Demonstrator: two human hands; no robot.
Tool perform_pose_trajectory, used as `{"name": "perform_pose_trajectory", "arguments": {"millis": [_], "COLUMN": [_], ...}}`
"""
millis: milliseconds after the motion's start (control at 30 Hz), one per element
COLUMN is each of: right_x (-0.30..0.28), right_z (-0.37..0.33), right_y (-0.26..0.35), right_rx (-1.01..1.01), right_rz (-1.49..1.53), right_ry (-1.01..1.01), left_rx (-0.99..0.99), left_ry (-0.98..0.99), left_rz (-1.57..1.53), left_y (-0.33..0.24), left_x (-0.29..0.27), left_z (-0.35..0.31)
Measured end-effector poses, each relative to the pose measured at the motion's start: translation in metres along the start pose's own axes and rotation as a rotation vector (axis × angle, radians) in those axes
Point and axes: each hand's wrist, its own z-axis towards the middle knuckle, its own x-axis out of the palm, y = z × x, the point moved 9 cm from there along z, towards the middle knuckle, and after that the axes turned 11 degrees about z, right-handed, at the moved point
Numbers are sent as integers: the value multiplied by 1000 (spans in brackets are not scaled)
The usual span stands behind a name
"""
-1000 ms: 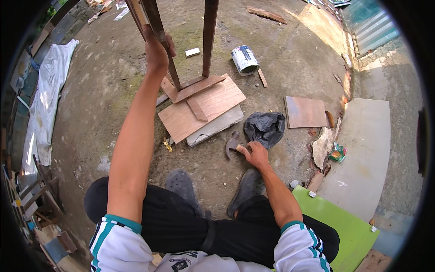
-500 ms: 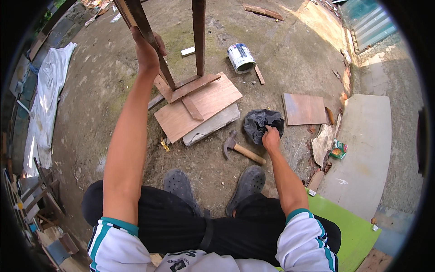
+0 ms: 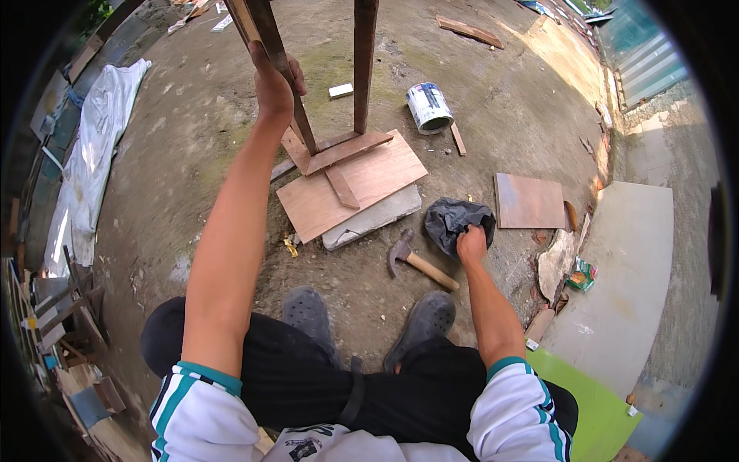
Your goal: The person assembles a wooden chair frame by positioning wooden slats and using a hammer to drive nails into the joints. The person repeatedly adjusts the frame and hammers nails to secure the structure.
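The wooden frame [image 3: 349,151], resting on the plywood panel [image 3: 382,171], could tip if the left hand [image 3: 275,90], wrapped round one leg [image 3: 305,125], slackens while the right hand [image 3: 472,245] (fingers hidden, grip I cannot tell) is in the black bag [image 3: 443,220].

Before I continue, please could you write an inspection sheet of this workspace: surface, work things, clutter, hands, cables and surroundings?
Surface: rough, stained ground.
Work things: wooden frame, its base over a plywood board; black bag; claw hammer lying on the ground.
Clutter: metal can, wood scrap, square board.
Hands: left hand grips one upright of the frame; right hand at the bag's mouth, contents hidden.
Cables: nothing seen.
Surroundings: white sheet at left, green board at lower right.
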Motion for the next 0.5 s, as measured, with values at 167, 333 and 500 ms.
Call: {"name": "perform_pose_trajectory", "arguments": {"millis": [167,333,500], "right_x": [4,4,-4], "right_z": [1,-3,-4], "right_y": [6,16,32], "right_rx": [-15,-67,-2], "right_rz": [-6,-42,59], "right_ry": [-3,44,38], "left_rx": [-32,-23,-28], "left_ry": [5,-15,-9], "left_rz": [-19,-18,-11], "left_y": [5,4,3], "left_x": [-4,-4,-6], "left_z": [3,1,0]}}
